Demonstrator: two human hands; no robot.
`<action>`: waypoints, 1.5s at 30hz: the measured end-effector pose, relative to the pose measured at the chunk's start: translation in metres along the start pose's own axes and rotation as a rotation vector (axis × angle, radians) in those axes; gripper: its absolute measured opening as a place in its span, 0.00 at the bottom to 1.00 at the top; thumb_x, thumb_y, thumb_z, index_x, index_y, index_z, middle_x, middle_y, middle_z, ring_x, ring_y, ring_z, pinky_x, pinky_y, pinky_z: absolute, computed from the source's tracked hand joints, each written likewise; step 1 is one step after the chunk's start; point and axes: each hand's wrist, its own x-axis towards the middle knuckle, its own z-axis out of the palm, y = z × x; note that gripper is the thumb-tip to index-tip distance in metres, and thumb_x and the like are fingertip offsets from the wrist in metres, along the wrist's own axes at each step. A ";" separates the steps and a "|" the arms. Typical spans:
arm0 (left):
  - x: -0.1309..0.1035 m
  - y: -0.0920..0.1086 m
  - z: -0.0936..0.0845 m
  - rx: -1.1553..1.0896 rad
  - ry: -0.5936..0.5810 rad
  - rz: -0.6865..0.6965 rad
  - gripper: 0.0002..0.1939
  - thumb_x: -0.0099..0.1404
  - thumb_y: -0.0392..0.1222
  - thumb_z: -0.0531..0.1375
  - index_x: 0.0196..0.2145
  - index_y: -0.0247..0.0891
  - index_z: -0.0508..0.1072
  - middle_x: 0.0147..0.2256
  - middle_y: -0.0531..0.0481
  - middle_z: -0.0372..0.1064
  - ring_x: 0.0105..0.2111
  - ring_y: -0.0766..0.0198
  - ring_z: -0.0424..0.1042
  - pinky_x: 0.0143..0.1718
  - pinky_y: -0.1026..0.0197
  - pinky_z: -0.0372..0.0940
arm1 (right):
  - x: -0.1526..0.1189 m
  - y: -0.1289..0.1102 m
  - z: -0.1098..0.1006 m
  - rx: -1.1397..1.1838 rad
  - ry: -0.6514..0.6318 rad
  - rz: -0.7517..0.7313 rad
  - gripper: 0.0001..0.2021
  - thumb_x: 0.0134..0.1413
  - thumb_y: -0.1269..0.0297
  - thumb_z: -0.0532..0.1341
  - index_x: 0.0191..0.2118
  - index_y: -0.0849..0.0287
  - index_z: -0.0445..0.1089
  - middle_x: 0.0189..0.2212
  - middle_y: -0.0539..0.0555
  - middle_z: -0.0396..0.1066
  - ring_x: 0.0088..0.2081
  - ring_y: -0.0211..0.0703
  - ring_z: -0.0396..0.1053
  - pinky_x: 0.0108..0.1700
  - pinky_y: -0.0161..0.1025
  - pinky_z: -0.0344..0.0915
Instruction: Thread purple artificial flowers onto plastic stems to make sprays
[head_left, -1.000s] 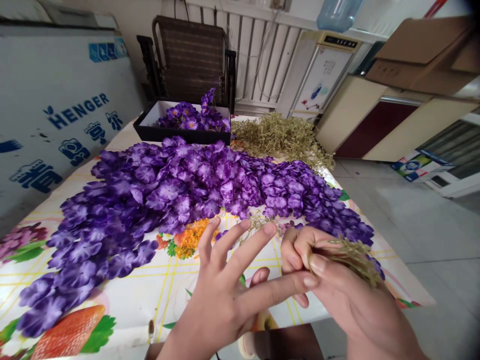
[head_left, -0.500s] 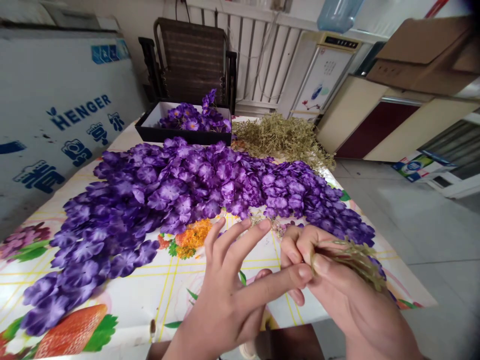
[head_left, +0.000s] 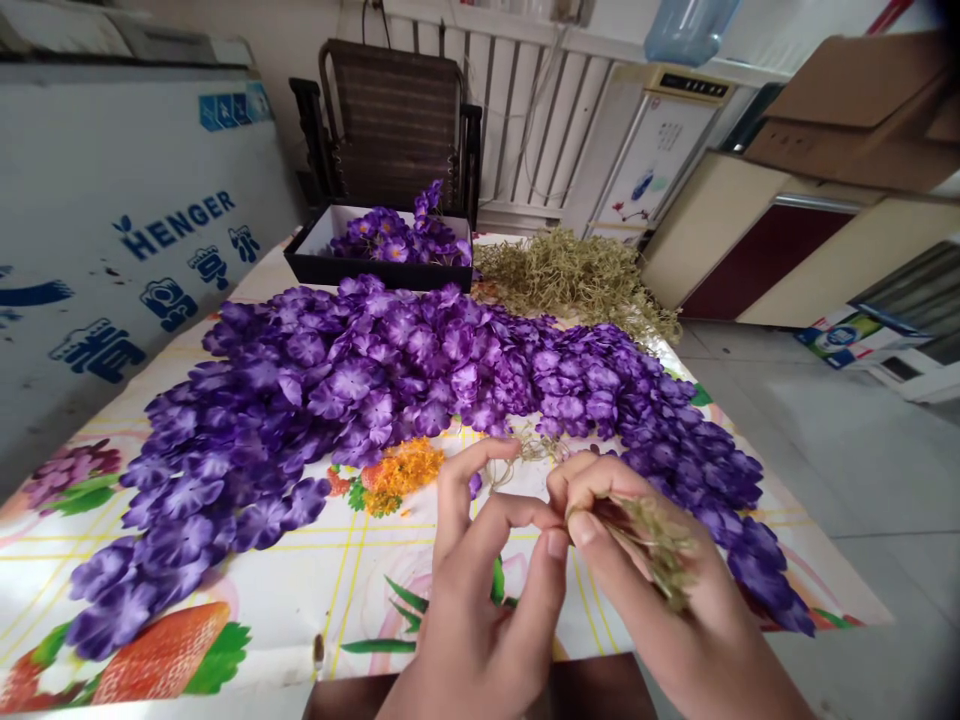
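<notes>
A small bunch of thin olive-green artificial stems (head_left: 660, 545) lies in my right hand (head_left: 637, 560), its ends pinched between thumb and fingers. Against those ends, the thumb and a finger of my left hand (head_left: 487, 590) close in a pinch; whatever is between them is too small to make out. Purple fabric petals (head_left: 397, 370) spread in a wide heap beyond both hands. Near my left hand is a little pile of orange flower centres (head_left: 405, 468). A few loose thin stems (head_left: 529, 448) lie just past my fingers.
On the table, with its printed tablecloth (head_left: 292, 600), a black box (head_left: 375, 270) of finished purple flowers (head_left: 390, 235) stands at the back. Beside it is a tangled pile of green stems (head_left: 577, 275). A chair (head_left: 397, 120) stands behind, a white freezer (head_left: 150, 180) at left.
My left thumb and finger have come together in a pinch at the stem ends, after the hand was spread. My right hand has shifted slightly left, still holding the bunch.
</notes>
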 end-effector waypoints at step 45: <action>0.004 0.012 -0.018 -0.033 -0.048 -0.173 0.05 0.69 0.38 0.54 0.35 0.44 0.68 0.42 0.49 0.60 0.47 0.60 0.61 0.47 0.59 0.58 | -0.010 -0.007 0.008 -0.393 0.064 -0.201 0.12 0.50 0.80 0.56 0.36 0.53 0.62 0.28 0.48 0.70 0.28 0.40 0.69 0.29 0.34 0.62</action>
